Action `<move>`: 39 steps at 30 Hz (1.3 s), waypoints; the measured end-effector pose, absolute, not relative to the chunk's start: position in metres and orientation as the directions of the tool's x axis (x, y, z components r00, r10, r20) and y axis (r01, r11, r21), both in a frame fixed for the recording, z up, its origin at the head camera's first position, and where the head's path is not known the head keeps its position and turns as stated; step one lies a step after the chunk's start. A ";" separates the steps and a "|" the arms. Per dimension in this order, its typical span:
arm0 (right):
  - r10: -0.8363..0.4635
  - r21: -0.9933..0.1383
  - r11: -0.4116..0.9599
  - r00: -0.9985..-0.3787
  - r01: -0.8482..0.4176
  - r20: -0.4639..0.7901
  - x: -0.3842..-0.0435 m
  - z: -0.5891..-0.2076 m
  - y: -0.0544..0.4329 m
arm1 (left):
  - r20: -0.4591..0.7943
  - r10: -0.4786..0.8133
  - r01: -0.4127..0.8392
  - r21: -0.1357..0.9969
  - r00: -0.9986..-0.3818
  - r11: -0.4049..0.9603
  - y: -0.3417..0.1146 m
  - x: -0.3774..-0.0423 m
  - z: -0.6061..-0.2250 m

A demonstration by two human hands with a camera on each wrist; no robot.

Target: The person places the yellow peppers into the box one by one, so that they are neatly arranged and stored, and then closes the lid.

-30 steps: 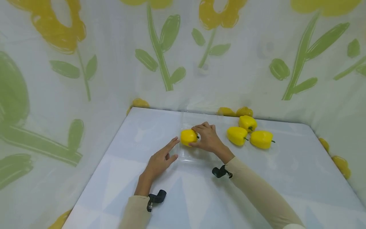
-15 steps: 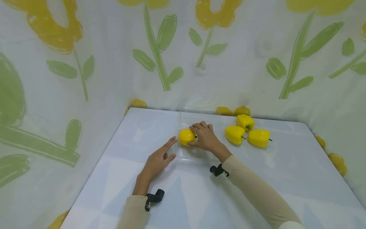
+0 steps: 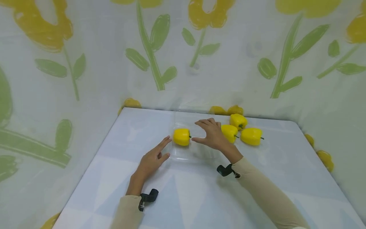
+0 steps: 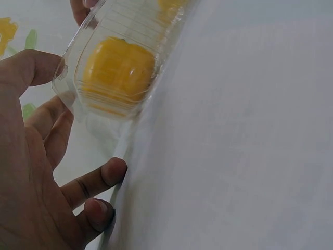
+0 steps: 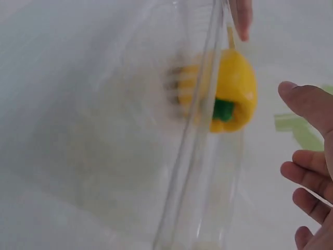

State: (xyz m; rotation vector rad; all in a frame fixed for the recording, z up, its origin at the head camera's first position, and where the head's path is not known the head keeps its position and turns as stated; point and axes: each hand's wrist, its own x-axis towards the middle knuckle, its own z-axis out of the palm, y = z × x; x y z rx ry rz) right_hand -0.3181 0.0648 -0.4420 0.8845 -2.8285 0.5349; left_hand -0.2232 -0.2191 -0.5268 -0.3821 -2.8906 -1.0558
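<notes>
A clear plastic container (image 3: 197, 155) lies on the table, its raised lid hard to make out in the head view. Inside, towards its left side, sits a yellow bell pepper (image 3: 181, 137), whose green stem points right. My left hand (image 3: 152, 161) touches the container's left edge with fingers extended; the left wrist view shows the thumb at the clear rim (image 4: 78, 57). To the right of the pepper, my right hand (image 3: 212, 135) hovers over the container, thumb and fingers spread apart and holding nothing. The right wrist view shows the pepper (image 5: 237, 86) beyond the clear wall.
Three more yellow bell peppers lie right of the container: one pepper (image 3: 228, 133) partly behind my right hand, another (image 3: 238, 121) at the back, a third (image 3: 251, 136) farther right. A flower-patterned curtain (image 3: 237, 73) hangs behind the table (image 3: 274, 178).
The right hand has let go of the bell pepper and drawn back to the right, its fingers spreading. The pepper stays in the container. My left hand keeps its place at the edge.
</notes>
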 end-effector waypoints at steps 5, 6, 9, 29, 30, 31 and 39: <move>-0.493 -0.313 0.775 -0.835 -0.549 0.245 -0.313 -0.433 0.092 | 0.109 0.214 0.233 0.644 -0.971 0.729 -0.224 -0.225 -0.529; -0.486 -0.314 0.777 -0.837 -0.546 0.252 -0.313 -0.432 0.097 | 0.110 0.213 0.233 0.643 -0.971 0.729 -0.225 -0.225 -0.530; -0.470 -0.316 0.780 -0.839 -0.540 0.274 -0.314 -0.429 0.111 | 0.119 0.202 0.231 0.634 -0.972 0.738 -0.230 -0.225 -0.531; -0.263 -0.248 0.913 -0.931 -0.325 0.251 -0.320 -0.437 0.225 | 0.152 0.209 0.257 0.639 -0.966 0.725 -0.234 -0.224 -0.528; -0.250 -0.246 0.920 -0.940 -0.305 0.233 -0.321 -0.438 0.228 | 0.155 0.207 0.258 0.638 -0.966 0.726 -0.236 -0.224 -0.528; -0.238 -0.241 0.927 -0.948 -0.287 0.212 -0.322 -0.438 0.230 | 0.155 0.206 0.257 0.637 -0.966 0.727 -0.237 -0.225 -0.528; -0.184 -0.236 0.949 -0.976 -0.208 0.118 -0.328 -0.442 0.243 | 0.150 0.215 0.261 0.645 -0.965 0.718 -0.240 -0.222 -0.526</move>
